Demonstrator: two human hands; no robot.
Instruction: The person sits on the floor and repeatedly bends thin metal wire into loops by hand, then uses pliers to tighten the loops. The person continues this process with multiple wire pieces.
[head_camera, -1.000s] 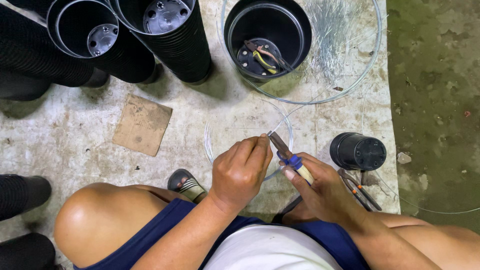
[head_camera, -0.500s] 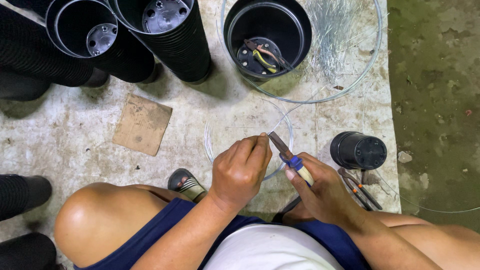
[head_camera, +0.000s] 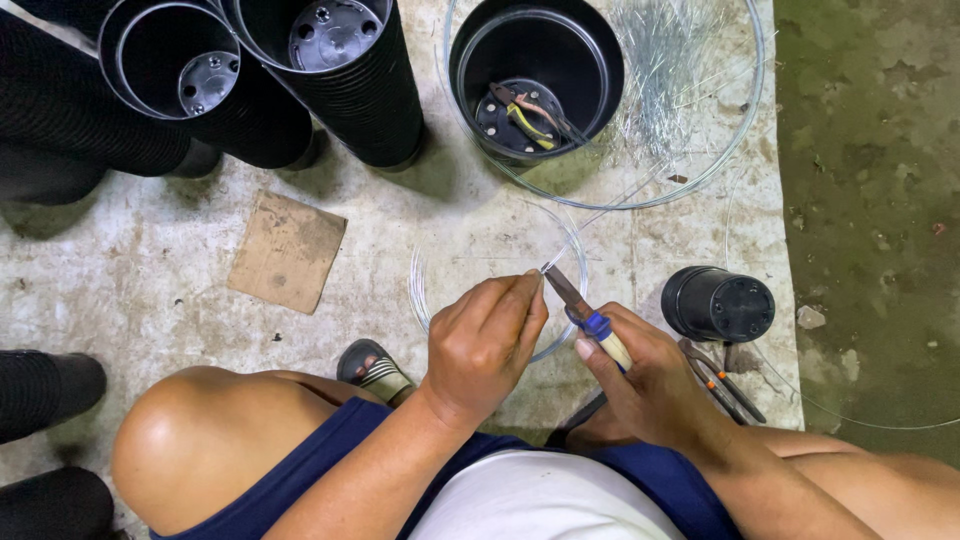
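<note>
My left hand (head_camera: 485, 340) pinches a thin silver wire loop (head_camera: 480, 245) that lies in a ring on the concrete in front of me. My right hand (head_camera: 650, 375) grips a pair of pliers (head_camera: 585, 310) with a blue and cream handle. The plier jaws meet the wire right at my left fingertips. A black plastic pot (head_camera: 535, 75) stands beyond, with another pair of pliers lying on its bottom. A bundle of cut wire pieces (head_camera: 675, 60) lies next to it inside a bigger wire coil.
Stacks of black pots (head_camera: 330, 70) lie at the top left. A small black pot (head_camera: 718, 303) lies on its side at my right, with a further tool (head_camera: 725, 380) beside it. A cardboard scrap (head_camera: 287, 250) lies on the floor. My sandalled foot (head_camera: 372, 368) is below the loop.
Both hands with the pliers and wire have shifted slightly; the plier jaws sit a little lower against the wire. Nothing was let go.
</note>
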